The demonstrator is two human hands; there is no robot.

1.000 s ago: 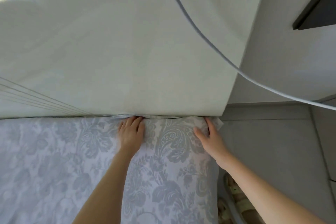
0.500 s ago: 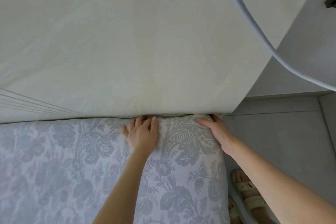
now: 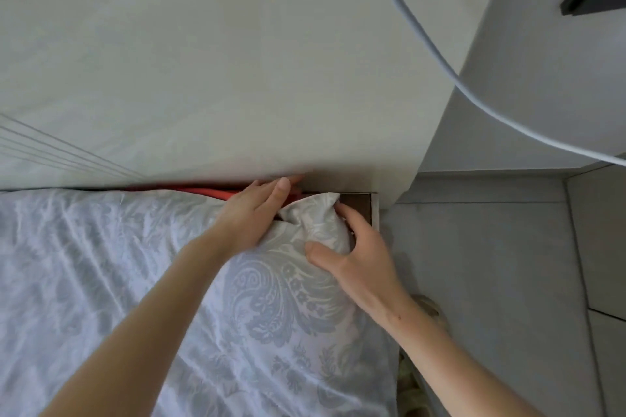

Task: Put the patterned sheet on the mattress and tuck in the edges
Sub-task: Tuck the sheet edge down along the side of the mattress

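Pale grey paisley sheet [image 3: 135,281] lay rumpled across the bed, hiding the mattress under it. I saw its far right corner bunched into a wad. The right grip [image 3: 359,264], a bare hand, was clamped on that wad, thumb on the near side and fingers curled round the far side. Just beside it the left grip [image 3: 254,213] lay flat with fingers straight, holding nothing. It rested on the sheet's far edge, fingertips over a red strip [image 3: 216,194] in the gap below a pale panel [image 3: 203,78]. A dark frame corner [image 3: 359,201] showed past the wad. Grey floor [image 3: 474,264] lay to the right.
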